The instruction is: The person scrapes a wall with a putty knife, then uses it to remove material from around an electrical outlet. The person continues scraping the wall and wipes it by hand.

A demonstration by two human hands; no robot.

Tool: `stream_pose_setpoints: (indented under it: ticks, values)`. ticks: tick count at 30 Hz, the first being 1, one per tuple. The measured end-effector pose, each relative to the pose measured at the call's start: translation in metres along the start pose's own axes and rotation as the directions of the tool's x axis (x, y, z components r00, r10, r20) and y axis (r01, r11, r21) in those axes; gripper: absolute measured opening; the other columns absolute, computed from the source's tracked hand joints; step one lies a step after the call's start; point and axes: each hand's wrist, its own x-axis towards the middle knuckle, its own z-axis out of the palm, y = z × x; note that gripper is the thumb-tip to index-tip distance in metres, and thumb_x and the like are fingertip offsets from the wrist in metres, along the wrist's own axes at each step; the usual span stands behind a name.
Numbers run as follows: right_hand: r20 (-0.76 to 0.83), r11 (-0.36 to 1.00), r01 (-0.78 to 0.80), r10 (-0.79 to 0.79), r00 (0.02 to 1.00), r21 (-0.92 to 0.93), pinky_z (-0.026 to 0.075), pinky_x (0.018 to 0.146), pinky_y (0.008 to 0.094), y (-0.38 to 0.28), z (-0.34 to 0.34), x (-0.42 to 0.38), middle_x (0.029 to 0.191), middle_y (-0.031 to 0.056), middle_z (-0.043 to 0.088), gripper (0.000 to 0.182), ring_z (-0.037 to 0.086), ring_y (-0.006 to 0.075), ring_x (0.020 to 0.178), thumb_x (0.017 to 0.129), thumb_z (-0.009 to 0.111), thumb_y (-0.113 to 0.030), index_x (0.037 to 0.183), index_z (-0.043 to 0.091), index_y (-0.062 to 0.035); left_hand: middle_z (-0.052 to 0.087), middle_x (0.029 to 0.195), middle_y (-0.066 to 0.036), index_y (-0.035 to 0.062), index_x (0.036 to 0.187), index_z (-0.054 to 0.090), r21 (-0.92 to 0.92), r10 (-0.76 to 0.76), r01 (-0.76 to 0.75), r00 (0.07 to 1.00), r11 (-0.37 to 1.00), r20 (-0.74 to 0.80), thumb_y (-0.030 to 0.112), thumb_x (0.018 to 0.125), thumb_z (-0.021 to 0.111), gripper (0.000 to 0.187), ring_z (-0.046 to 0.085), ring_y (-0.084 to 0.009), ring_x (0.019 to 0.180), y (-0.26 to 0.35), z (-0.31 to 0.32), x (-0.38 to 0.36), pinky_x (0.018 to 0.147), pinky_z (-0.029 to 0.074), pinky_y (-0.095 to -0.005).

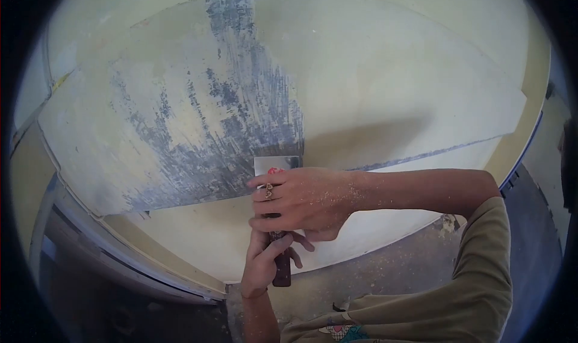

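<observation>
Panel (180, 72): a large, flat, pale cream board with a curved lower edge is seen; its left half is scraped to a rough, streaky grey, while the right half is left smooth and matt.
Scraped patch (205, 144): a grey, flaky, fan-shaped area is spread from upper centre down to the blade.
Scraper (277, 180): a flat, rectangular metal blade with a dark, narrow handle is held against the panel at the lower edge of the grey patch; its long axis is set nearly vertical, with the blade pointed up and away and the handle pointed down toward the person.
Left hand (268, 262): it is closed around the dark handle from below, fingers wrapped tight.
Right hand (307, 198): it is laid across the top of the handle just below the blade, fingers curled and pressed down; a ring is worn, and the skin is dusted with fine pale grit.
Floor (391, 271): a grey, rough surface strewn with dust is seen.
Sleeve (481, 265): olive cloth is worn.
</observation>
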Motion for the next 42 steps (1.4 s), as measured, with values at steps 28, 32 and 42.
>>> stream_pose_setpoints:
  ticks: [28, 32, 42]
  values:
    - [-0.040, 0.896, 0.167, -0.200, 0.979, -0.411, 0.039, 0.076, 0.0302, 0.042, 0.046, -0.007, 0.062, 0.0011, 0.062, 0.014, 0.058, 0.0169, 0.072, 0.058, 0.063, -0.026, 0.055, 0.064, -0.0116, 0.045, 0.056, -0.003, 0.0037, 0.092, 0.049, 0.034, 0.034, -0.023, 0.935, 0.999, -0.353, 0.039, 0.100, 0.042, 0.037, 0.036, -0.0080, 0.038, -0.057, 0.042, 0.002, 0.034, 0.026, -0.0236]
    - [-0.045, 0.893, 0.138, -0.173, 0.984, -0.428, 0.039, 0.077, 0.0305, 0.045, 0.042, -0.003, 0.061, 0.0000, 0.060, 0.015, 0.057, 0.0169, 0.071, 0.058, 0.062, -0.026, 0.055, 0.064, -0.0113, 0.044, 0.055, -0.002, 0.0037, 0.089, 0.048, 0.118, 0.068, -0.031, 0.943, 0.993, -0.326, 0.040, 0.101, 0.040, 0.039, 0.034, -0.0071, 0.038, -0.054, 0.033, 0.008, 0.034, 0.025, -0.0232]
    - [-0.069, 0.931, 0.097, -0.129, 0.989, -0.352, 0.042, 0.076, 0.0314, 0.045, 0.034, -0.002, 0.062, 0.0017, 0.057, 0.018, 0.057, 0.0193, 0.074, 0.050, 0.058, -0.024, 0.056, 0.060, -0.0073, 0.043, 0.054, -0.001, 0.0044, 0.087, 0.048, 0.138, 0.004, 0.048, 0.936, 0.989, -0.352, 0.036, 0.101, 0.041, 0.036, 0.034, -0.0060, 0.039, -0.029, 0.041, 0.004, 0.034, 0.025, -0.0224]
